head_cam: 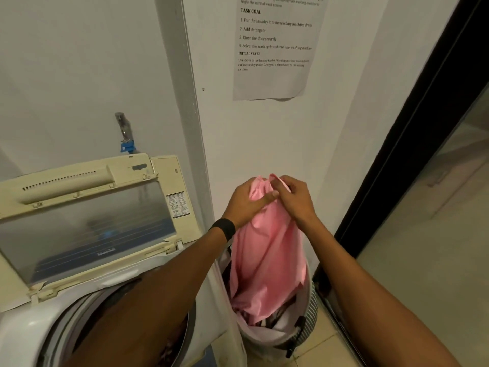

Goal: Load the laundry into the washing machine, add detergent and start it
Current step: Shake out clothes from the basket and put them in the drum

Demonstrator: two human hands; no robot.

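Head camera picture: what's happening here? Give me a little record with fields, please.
hands: left hand and right hand both grip the top of the pink garment
pink garment: held up, lower end hanging in the laundry basket
laundry basket: on the floor right of the washing machine, more clothes inside
lid: raised open
wall: printed task sheet, tap

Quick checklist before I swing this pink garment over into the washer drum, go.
1. The cream plastic washer lid is raised: ok.
2. Both the left hand and the right hand grip the pink cloth garment: ok.
3. Garment clear of the white striped laundry basket: not ok, its lower end hangs inside.
4. Room in the grey-rimmed washer drum: cannot tell, the left forearm covers it.
5. Reach to detergent: cannot tell, none in view.
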